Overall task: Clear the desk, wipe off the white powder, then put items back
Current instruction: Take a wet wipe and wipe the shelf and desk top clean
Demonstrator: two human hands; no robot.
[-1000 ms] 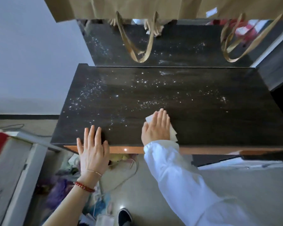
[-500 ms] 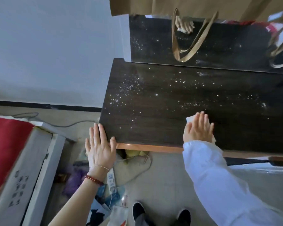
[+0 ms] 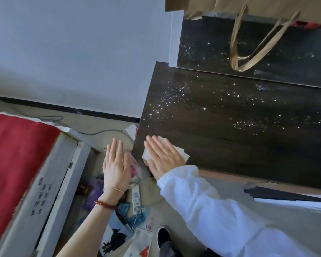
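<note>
Dark characters run along the side of the white box (image 3: 44,184) at 8 o'clock, too blurred for you to read; its top is red. Your right hand (image 3: 163,157) lies flat on a folded white wipe (image 3: 182,152), fingers (image 3: 156,143) extended and close together, at the near left corner of the dark wood tabletop (image 3: 248,145). White powder (image 3: 172,95) speckles the tabletop from 12 to 2 o'clock. Your left hand (image 3: 116,166) hovers just off the left edge, fingers straight and together, holding nothing. A brown paper bag (image 3: 248,8) stands at 1 o'clock. Clutter and a power strip (image 3: 136,199) cover the floor below.
</note>
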